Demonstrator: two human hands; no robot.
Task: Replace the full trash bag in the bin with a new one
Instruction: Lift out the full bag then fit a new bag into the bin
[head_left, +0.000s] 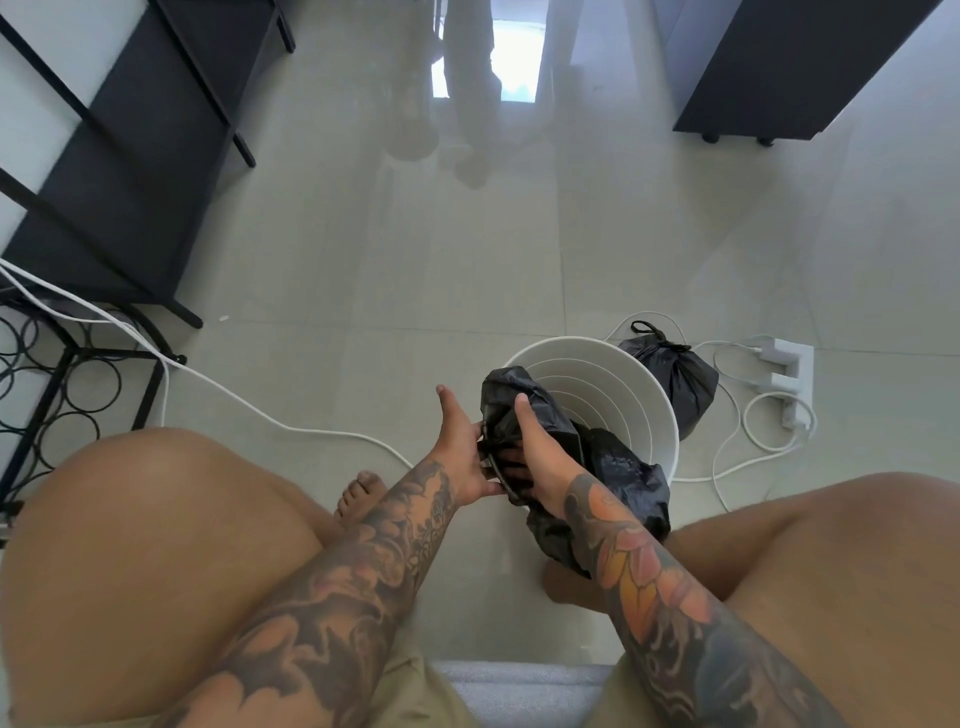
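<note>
Two hands (467, 447) (535, 441) on one new bag (618, 467), one bin (613, 384), one tied bag (675, 374).

- white ribbed bin (652, 400)
- glossy black new trash bag (613, 467)
- black tied full bag (675, 371)
- white power strip (787, 364)
- pale grey floor (415, 260)
</note>
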